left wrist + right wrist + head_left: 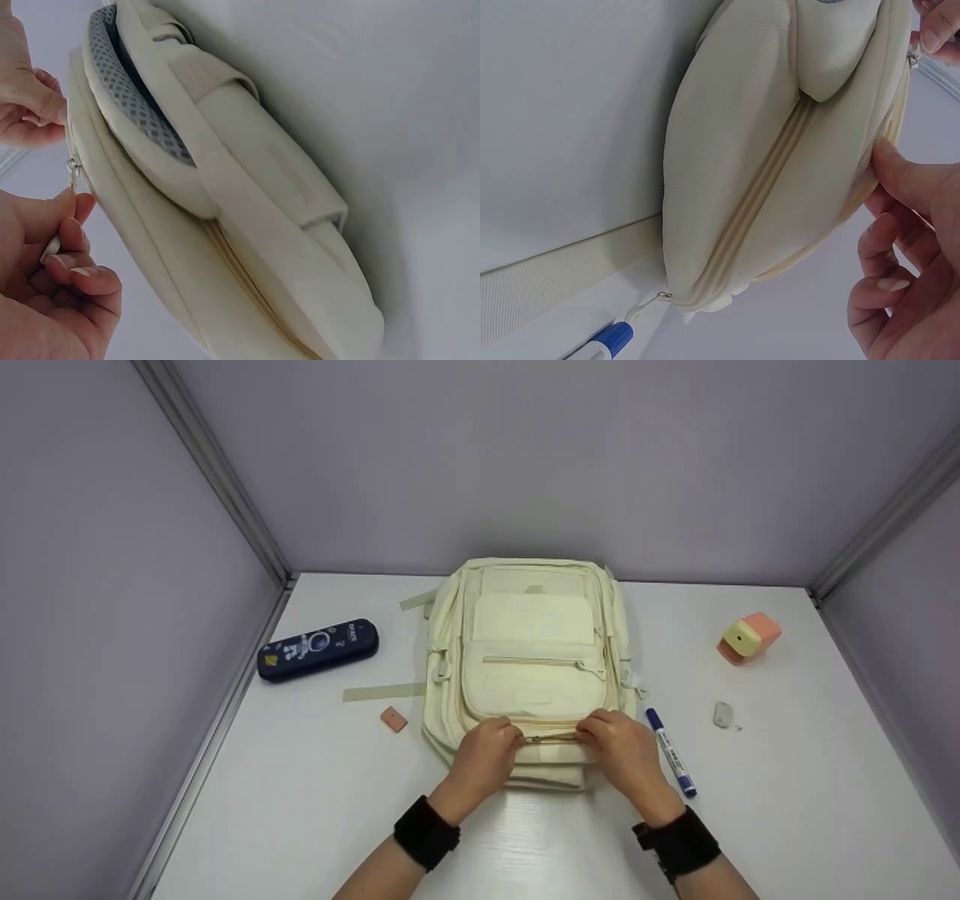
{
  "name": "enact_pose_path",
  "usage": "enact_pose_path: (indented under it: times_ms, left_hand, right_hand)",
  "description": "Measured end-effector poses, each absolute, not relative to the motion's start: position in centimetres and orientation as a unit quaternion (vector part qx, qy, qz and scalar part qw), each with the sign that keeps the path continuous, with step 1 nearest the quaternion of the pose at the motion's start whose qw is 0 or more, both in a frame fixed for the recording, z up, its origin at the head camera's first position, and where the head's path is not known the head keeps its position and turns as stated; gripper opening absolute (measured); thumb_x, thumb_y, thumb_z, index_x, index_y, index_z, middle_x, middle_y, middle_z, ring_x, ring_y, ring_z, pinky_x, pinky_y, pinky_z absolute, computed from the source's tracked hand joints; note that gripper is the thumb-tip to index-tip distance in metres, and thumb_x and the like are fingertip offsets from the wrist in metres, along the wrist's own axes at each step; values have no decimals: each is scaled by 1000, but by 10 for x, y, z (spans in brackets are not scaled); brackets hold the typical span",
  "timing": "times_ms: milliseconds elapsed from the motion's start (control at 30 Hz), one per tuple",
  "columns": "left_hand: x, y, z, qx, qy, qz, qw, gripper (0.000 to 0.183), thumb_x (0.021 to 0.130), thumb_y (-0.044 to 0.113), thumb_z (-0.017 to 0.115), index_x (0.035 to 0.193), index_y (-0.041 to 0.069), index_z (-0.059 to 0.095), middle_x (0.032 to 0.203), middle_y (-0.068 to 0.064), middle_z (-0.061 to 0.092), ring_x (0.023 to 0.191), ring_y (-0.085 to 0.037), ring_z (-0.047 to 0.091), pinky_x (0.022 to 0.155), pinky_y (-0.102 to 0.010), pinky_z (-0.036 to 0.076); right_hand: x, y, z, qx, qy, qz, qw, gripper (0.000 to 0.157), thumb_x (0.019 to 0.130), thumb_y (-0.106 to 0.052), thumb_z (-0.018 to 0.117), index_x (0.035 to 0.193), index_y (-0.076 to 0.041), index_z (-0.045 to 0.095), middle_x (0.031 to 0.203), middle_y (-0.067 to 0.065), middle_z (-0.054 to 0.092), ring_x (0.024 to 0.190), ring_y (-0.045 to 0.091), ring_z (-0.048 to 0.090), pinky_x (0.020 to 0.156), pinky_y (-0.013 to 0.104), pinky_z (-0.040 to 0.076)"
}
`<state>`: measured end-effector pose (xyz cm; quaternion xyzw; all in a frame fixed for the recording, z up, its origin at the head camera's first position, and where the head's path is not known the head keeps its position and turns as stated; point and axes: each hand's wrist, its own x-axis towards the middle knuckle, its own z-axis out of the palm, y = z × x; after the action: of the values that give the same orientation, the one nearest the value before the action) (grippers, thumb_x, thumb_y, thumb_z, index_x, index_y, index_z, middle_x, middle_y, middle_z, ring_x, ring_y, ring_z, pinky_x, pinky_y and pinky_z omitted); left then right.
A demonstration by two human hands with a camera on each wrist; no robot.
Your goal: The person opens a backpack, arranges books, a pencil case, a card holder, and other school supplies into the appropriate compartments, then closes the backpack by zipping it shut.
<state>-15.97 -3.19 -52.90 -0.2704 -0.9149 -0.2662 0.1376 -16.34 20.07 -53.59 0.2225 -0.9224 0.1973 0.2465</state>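
A cream backpack [532,619] lies on the white table with its front pockets facing up. At its near end, my left hand [484,754] pinches the zipper pull [73,180] between thumb and forefinger, the other fingers curled. The metal slider sits right by those fingertips. Just to the right, my right hand [622,746] pinches the zipper edge [870,169] of the same pocket between thumb and fingers. Between the two hands the zipper line shows a narrow gap. Grey mesh padding [139,109] and a strap show on the bag's underside.
A navy pencil case [319,651] lies at left, near a small reddish-brown block [394,719]. Right of the bag are a blue-capped marker [671,751], a small translucent object [723,715] and a pink-and-yellow object [748,637]. A loose strap [382,692] extends left. Panels enclose the table.
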Motion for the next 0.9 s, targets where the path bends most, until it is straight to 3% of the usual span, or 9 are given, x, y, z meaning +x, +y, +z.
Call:
enact_pose_path:
  times_ms: [300,600,900]
  left_hand:
    - [-163,-70,-521,-254,-921,-278,99,8,89,10,73,83,6,74,78,-1,64,74,-15,63,67,-29,53]
    - [-163,-97,-524,-232,-924,-278,125,12,90,5,71,78,4,73,68,1,56,61,-10,52,58,-29,47]
    - [-165,-106,-527,-252,-925,-213,187,23,90,-2,65,68,4,66,62,-1,51,54,-13,51,51,-28,45]
  right_hand:
    - [-164,202,-534,215,-927,197,236,13,76,-12,85,84,-14,75,82,-3,67,68,19,63,53,34,49]
    - [-165,205,-533,225,-919,215,241,11,78,-12,84,85,-15,75,83,-4,67,71,19,63,56,34,50]
    - [-164,207,-529,224,-917,221,245,12,77,-10,84,84,-15,76,83,-4,69,73,19,64,57,35,51]
